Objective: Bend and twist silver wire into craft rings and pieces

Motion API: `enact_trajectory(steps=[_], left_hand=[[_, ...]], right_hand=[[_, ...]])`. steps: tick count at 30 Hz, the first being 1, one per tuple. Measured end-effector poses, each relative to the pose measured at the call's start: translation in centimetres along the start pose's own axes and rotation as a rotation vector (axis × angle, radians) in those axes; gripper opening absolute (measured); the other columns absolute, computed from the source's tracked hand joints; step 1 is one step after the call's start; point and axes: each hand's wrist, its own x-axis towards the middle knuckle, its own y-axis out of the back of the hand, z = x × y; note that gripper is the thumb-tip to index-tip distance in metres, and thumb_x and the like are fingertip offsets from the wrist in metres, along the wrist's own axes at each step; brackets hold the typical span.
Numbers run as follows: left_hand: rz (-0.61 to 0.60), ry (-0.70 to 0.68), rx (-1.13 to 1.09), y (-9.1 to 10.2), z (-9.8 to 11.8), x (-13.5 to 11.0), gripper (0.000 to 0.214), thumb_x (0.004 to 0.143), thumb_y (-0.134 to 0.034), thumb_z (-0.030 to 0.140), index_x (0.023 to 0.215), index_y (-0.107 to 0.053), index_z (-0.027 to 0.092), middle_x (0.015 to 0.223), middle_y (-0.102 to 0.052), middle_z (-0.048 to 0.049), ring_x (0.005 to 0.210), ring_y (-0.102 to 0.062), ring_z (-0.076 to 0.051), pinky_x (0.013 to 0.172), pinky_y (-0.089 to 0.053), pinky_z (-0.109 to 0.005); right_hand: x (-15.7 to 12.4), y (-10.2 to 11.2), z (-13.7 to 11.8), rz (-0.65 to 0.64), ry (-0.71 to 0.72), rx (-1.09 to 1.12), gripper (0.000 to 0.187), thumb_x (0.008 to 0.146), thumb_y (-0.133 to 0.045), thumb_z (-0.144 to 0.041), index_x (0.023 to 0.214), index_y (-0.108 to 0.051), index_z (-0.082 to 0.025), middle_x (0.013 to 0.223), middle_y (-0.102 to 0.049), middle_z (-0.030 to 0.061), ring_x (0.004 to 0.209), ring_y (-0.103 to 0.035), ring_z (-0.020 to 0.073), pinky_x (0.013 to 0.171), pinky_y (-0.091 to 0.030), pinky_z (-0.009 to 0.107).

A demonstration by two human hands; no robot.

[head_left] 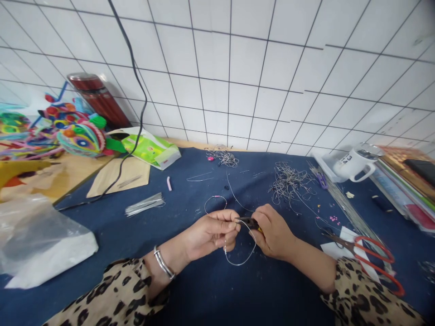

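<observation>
Between the fingertips of my left hand [214, 231] is pinched a thin silvery wire [240, 263], bent into a loop that hangs below. Small pale beads sit on the loop's left side. My right hand [273, 231] is wrapped around dark-jawed pliers [249, 222], a bit of yellow handle showing. The jaws reach the wire right by my left fingertips; whether they grip it is too small to tell. Just beyond my left hand, another wire ring [205, 203] with pink beads lies on the dark blue cloth [190, 290]. A long wire tail [232, 190] runs up from near the pliers.
Tangled wire [291, 181] lies right of centre, another tangle [226, 157] at the back. Orange-handled scissors [374, 256] and a white mug [356, 163] are on the right. Cut wires [144, 204], a plastic bag [44, 240] and a black cable [137, 131] are on the left.
</observation>
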Motion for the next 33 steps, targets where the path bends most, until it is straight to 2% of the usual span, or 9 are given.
enact_trajectory(steps=[8,16,33], left_hand=[[-0.044,-0.012,-0.027,0.02,-0.28,0.06,0.009,0.081,-0.050,0.012,0.081,-0.059,0.013,0.055,-0.048,0.0009,0.041,-0.032,-0.005,0.051,-0.031,-0.024],[-0.064,-0.009,-0.035,0.18,-0.48,0.10,0.006,0.080,-0.052,0.013,0.080,-0.058,0.014,0.055,-0.046,0.0019,0.041,-0.030,-0.005,0.050,-0.031,-0.023],[-0.053,-0.022,-0.026,0.23,-0.51,0.20,0.016,0.082,-0.044,0.007,0.081,-0.058,0.012,0.053,-0.044,0.0018,0.041,-0.028,-0.004,0.049,-0.029,-0.023]], right_hand=[[-0.08,-0.16,0.13,-0.021,0.005,0.057,0.021,0.085,-0.040,-0.028,0.101,-0.043,-0.014,0.093,-0.048,0.0115,0.084,-0.042,0.0218,0.075,-0.041,0.042],[-0.04,-0.04,-0.02,-0.015,0.025,0.039,0.018,0.085,-0.040,-0.027,0.097,-0.045,-0.014,0.088,-0.049,0.0105,0.080,-0.043,0.0210,0.072,-0.042,0.039],[-0.08,-0.05,-0.07,-0.032,0.017,0.016,0.012,0.085,-0.040,-0.022,0.091,-0.045,-0.014,0.083,-0.048,0.0087,0.077,-0.043,0.0197,0.068,-0.041,0.035]])
